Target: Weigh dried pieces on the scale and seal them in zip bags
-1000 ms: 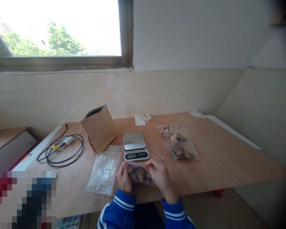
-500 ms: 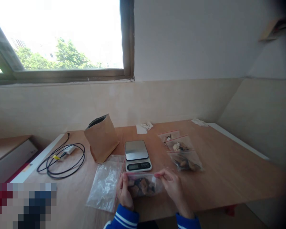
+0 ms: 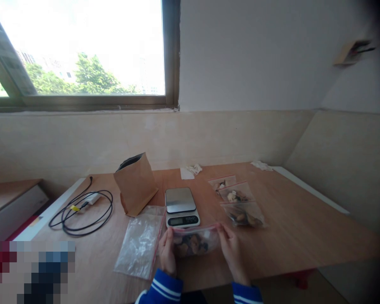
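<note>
Both my hands hold a small clear zip bag of brown pieces (image 3: 194, 242) just above the table's near edge. My left hand (image 3: 167, 252) pinches the bag's left end and my right hand (image 3: 230, 249) pinches its right end along the red seal strip. A small digital scale (image 3: 180, 206) with a steel pan stands right behind the bag. Empty clear zip bags (image 3: 139, 241) lie flat to the left of my left hand.
Three filled zip bags (image 3: 242, 213) lie in a row right of the scale. A brown paper pouch (image 3: 135, 183) stands open behind left, with a coiled black cable (image 3: 81, 209) farther left. Crumpled paper (image 3: 193, 169) sits at the wooden table's (image 3: 304, 228) back edge.
My hands have spread apart along the bag's seal, the right hand sliding to its right end. The view has tilted up slightly.
</note>
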The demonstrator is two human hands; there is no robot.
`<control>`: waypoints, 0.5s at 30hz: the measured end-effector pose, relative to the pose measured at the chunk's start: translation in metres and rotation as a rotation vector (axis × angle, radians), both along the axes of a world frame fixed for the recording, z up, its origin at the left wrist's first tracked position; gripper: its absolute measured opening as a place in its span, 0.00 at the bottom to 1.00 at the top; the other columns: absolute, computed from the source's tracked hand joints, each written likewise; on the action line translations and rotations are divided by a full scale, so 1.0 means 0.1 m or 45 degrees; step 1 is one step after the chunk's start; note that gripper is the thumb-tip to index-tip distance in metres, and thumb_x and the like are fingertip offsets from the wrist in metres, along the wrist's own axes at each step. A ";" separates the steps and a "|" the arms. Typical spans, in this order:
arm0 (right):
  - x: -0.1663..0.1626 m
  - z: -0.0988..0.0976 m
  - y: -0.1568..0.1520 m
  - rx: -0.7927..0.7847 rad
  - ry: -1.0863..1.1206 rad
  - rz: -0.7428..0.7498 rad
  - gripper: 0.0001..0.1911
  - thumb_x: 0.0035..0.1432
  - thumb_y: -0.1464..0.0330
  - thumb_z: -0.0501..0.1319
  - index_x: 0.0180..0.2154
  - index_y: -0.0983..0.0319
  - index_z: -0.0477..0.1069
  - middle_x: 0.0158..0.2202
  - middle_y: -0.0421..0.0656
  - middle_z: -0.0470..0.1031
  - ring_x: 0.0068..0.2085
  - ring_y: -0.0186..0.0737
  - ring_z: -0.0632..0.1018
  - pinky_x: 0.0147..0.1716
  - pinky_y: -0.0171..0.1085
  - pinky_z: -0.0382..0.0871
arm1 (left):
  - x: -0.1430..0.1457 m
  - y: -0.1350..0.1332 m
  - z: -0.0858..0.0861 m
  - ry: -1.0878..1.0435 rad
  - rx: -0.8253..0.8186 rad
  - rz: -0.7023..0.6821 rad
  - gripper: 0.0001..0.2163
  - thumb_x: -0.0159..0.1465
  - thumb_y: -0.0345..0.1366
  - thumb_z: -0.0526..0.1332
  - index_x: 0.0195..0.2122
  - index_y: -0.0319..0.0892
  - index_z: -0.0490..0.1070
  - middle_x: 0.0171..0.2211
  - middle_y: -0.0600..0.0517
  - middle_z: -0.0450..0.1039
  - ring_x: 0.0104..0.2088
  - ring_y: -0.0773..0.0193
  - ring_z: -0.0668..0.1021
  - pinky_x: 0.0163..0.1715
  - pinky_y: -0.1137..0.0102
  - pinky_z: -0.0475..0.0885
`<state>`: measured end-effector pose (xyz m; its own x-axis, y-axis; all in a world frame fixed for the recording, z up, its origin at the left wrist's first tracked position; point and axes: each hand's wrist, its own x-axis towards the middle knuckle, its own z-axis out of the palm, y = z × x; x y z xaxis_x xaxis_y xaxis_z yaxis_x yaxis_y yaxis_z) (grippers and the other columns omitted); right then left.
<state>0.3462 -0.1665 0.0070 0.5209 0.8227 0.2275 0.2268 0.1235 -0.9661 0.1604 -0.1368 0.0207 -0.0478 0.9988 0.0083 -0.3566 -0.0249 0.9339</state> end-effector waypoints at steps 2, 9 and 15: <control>0.05 0.00 0.01 -0.013 0.055 -0.166 0.28 0.55 0.45 0.52 0.23 0.63 0.70 0.22 0.44 0.73 0.26 0.43 0.73 0.27 0.37 0.68 | 0.03 -0.03 0.09 0.087 0.064 -0.201 0.21 0.58 0.52 0.59 0.36 0.37 0.78 0.39 0.43 0.78 0.43 0.53 0.77 0.50 0.61 0.69; 0.85 0.21 0.12 -0.099 -0.239 -0.448 0.34 0.55 0.40 0.45 0.21 0.62 0.65 0.17 0.43 0.68 0.22 0.38 0.67 0.23 0.35 0.60 | 0.11 -0.09 0.42 0.499 0.469 -0.315 0.15 0.65 0.43 0.53 0.42 0.43 0.77 0.44 0.44 0.75 0.48 0.55 0.74 0.52 0.61 0.65; 1.76 0.33 0.14 -0.548 -0.699 -0.691 0.34 0.61 0.49 0.41 0.26 0.66 0.73 0.24 0.56 0.75 0.25 0.47 0.73 0.26 0.40 0.60 | -0.39 -0.02 0.77 0.745 0.788 0.465 0.25 0.62 0.39 0.58 0.59 0.45 0.56 0.58 0.42 0.60 0.52 0.55 0.70 0.51 0.58 0.66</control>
